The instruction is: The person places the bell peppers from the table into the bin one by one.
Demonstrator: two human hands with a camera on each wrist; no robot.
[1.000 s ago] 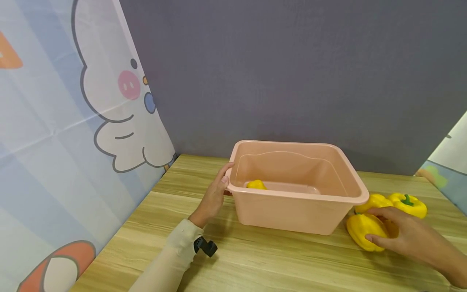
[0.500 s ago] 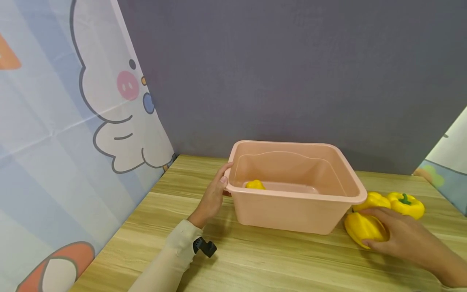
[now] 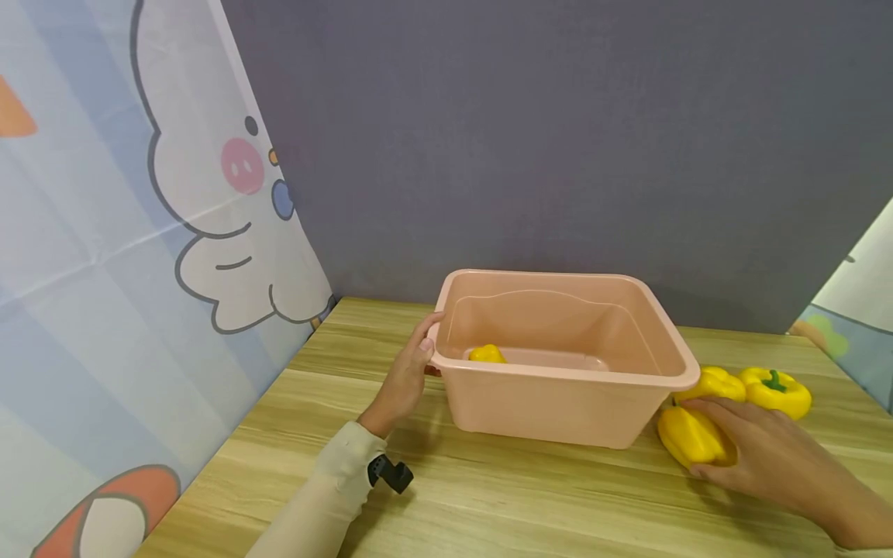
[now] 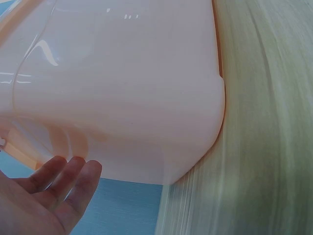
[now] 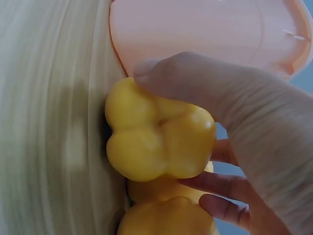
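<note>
My left hand (image 3: 401,384) grips the left end of a pink plastic bin (image 3: 537,411), thumb at the rim. The left wrist view shows fingertips (image 4: 90,171) against its outer wall, below the rim. A yellow bell pepper (image 3: 487,354) lies inside the bin at the left, partly hidden by the front wall. Beside the bin's right end, my right hand (image 3: 767,457) holds another yellow bell pepper (image 3: 687,435) between thumb and fingers, low at the tabletop. Its lobed bottom (image 5: 142,137) faces the right wrist camera.
Behind the right hand stand two more yellow peppers, one (image 3: 718,384) close to the bin and one with a green stem (image 3: 776,391) farther right. The wooden table (image 3: 530,496) backs onto a grey panel (image 3: 544,139). A printed cloth (image 3: 105,310) hangs along the left.
My right hand has closed further round the nearest pepper, which has shifted slightly. My left hand stays on the bin's rim. The view has drifted a little.
</note>
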